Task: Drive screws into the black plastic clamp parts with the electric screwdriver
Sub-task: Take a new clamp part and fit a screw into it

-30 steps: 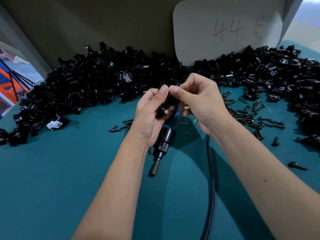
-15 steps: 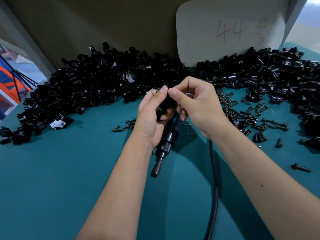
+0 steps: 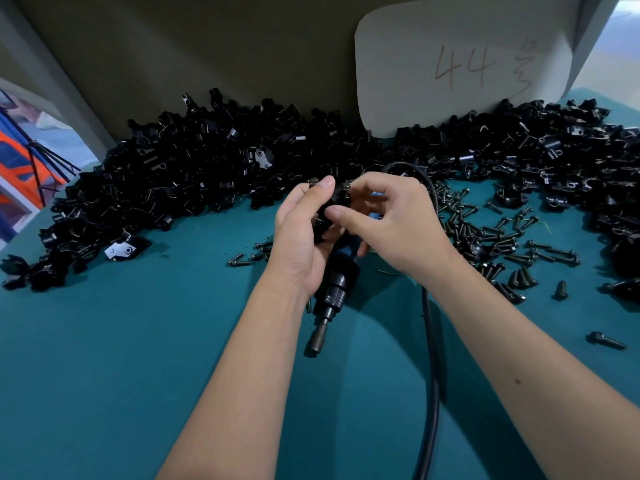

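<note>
Head view: both hands' fingers pinch clamp.

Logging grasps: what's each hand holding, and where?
Left hand grips a clamp part by its sides; the screwdriver runs under its palm. Right hand pinches a screw.

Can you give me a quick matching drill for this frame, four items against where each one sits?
Things:
1. electric screwdriver
2. loose screws
3. card marked 44
4. black cable

Places:
A. leaning on the back wall behind the pile of black clamp parts
B. running down the teal mat between the forearms
C. under the two hands, tip pointing toward the camera
D. scattered on the mat right of the right hand

Pairs: 1-C, 2-D, 3-A, 4-B
</note>
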Demonstrator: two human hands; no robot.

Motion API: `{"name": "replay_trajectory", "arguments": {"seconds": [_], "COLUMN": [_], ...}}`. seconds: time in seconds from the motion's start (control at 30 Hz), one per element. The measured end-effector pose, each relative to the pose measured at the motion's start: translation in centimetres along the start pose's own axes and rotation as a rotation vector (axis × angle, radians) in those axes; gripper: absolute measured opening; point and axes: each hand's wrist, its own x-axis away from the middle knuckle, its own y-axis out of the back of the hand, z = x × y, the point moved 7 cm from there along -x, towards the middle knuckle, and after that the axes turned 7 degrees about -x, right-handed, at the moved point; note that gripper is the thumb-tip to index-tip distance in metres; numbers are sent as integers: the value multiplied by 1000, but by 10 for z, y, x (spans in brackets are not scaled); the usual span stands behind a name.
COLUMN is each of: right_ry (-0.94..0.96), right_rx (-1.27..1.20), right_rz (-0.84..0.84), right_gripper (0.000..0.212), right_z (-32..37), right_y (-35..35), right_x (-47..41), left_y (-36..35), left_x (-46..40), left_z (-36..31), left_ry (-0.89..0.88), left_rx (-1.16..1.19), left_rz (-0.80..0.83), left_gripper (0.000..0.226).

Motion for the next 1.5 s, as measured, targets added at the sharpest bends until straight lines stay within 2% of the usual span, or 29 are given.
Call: {"name": "replay_trajectory", "arguments": {"seconds": [0.13,0.23,0.4,0.5,0.6,0.67,0.73,0.83,0.97,1.03,1.17,1.27,1.33,1.4,1.5], "right_ry": [18,9,-5,45,3,-150,-284,-333,-445,-524,-627,-594,-538,-492,-487], "right_rx": [78,31,46,213,450,682,825,867,652,499,385,167,-88,-312,-525], "right_rz": [-42,-53,-69,-87,-278,-347,-287,-221,-177,-180,-177,-246,-302,-356,-450], "right_gripper": [17,16,15,19,35,46,64,82,86,81,69,42,24,20,26], "right_z": [4,5,8,12,11,2,-8,-14,-22,-25,-25,-16,-7,1,-2], "right_y": [1,1,-9,-14,0,10,8,-8,-10,-4,6,18,25,31,36], "right_x": [-1,-1,2,4,6,8,12,17,17,17,15,7,0,-5,-5], "left_y": [2,-1,4,9,18,25,28,34,44,44,41,40,37,34,30], "left_x": [1,0,-1,-4,-8,-9,-9,-9,-6,-8,-9,-10,-9,-7,-7], "left_z": [-5,-9,-2,1,6,10,11,9,12,13,14,16,18,19,18], "left_ry": [-84,-150,-71,-52,6,52,52,9,-4,2,25,119,194,249,268], "left_rx": [-85,-174,-161,-141,-35,52,73,-24,-94,-105,-94,-57,-91,-180,-297], "left_rz": [-45,-27,-96,-143,-213,-246,-279,-360,-428,-413,-366,-309,-242,-181,-95], "left_gripper": [28,24,35,19,17,21,25,26,25,26,27,23,21,19,20]}}
